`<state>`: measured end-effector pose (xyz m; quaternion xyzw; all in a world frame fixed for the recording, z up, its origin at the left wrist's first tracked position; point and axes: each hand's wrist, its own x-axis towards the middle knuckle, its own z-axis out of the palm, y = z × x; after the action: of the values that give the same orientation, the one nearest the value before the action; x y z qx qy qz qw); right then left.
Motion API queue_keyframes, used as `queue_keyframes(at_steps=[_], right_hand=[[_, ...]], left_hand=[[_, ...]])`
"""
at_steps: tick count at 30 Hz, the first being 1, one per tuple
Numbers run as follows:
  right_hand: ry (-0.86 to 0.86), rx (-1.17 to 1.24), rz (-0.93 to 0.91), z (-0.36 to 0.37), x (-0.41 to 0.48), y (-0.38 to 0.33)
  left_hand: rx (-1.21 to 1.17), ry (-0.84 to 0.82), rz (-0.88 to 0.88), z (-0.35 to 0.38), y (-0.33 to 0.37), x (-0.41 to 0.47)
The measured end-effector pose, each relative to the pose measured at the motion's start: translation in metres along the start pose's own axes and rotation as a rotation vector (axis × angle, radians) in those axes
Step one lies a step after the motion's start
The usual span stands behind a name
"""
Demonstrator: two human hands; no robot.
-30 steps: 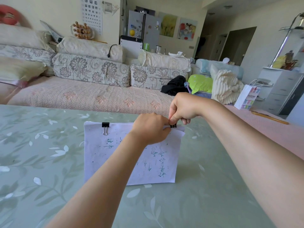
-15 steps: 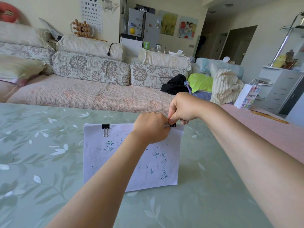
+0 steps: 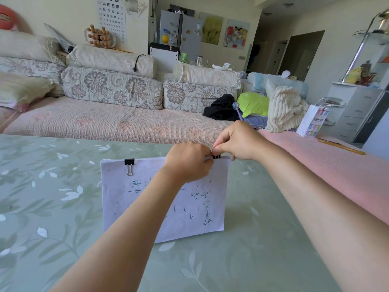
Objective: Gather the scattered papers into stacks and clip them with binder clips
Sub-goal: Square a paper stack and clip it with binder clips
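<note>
Change since earlier: little has moved. The far right corner of the paper stack (image 3: pixel 130 207), curled up half a second ago, now lies nearly level, and both hands stay at it.
Paper stack: white sheets with green scribbles, lying mid-surface on the green leaf-patterned surface (image 3: pixel 52 197).
First binder clip (image 3: pixel 129 162): black, on the far edge near the left corner, with its silver handle folded onto the top sheet.
Second binder clip (image 3: pixel 216 157): black and mostly hidden, on the far edge near the right corner, between my two hands.
Left hand (image 3: pixel 187 163): fingers curled, holding the stack's far edge just left of that clip.
Right hand (image 3: pixel 237 142): thumb and fingers pinching the second binder clip from the far side.
Unclear: I cannot tell how deep the clip sits over the sheets.
Risk: as I judge it, letting go too soon could let the clip spring off or catch only the upper sheets.
Cause: a loosened left hand would let the corner fan out, and a sideways tug could skew the stack against the first binder clip.
</note>
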<state>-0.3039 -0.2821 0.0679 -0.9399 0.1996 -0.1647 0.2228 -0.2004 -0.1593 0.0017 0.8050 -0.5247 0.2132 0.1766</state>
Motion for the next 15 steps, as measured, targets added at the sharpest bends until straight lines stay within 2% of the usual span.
queue_keyframes(at_steps=[7,15], right_hand=[[0.182,0.01,-0.135,0.018,-0.01,0.009],[0.231,0.064,-0.168,0.025,-0.011,0.019]], left_hand=[[0.001,-0.011,-0.019,0.001,-0.001,0.002],[0.019,-0.002,0.016,-0.001,-0.002,0.002]])
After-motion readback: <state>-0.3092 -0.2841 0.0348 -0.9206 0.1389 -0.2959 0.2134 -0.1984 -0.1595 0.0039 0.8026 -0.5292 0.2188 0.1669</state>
